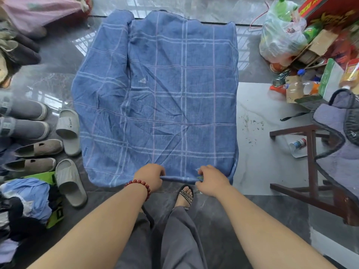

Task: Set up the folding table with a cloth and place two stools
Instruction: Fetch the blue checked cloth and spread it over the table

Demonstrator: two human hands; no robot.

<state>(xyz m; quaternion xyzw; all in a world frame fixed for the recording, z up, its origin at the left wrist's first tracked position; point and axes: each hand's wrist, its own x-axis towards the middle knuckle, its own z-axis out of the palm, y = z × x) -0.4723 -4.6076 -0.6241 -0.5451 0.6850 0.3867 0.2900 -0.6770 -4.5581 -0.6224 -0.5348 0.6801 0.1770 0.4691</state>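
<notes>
Blue checked cloth draped over table; left hand and right hand pinch its near hem — likely tugging it square. Wooden stool right of cloth — unplaced.

One blue checked cloth is lying spread out; two hands are showing, the left hand and the right hand; one red bead bracelet is circling the left wrist; two pale slides, two beige perforated shoes and two grey slip-ons are lying at the left; one dark wooden stool is standing at the right; one sandalled foot is showing; one clear plastic bag is holding perhaps two green bottles, the heap blurring that count.
</notes>
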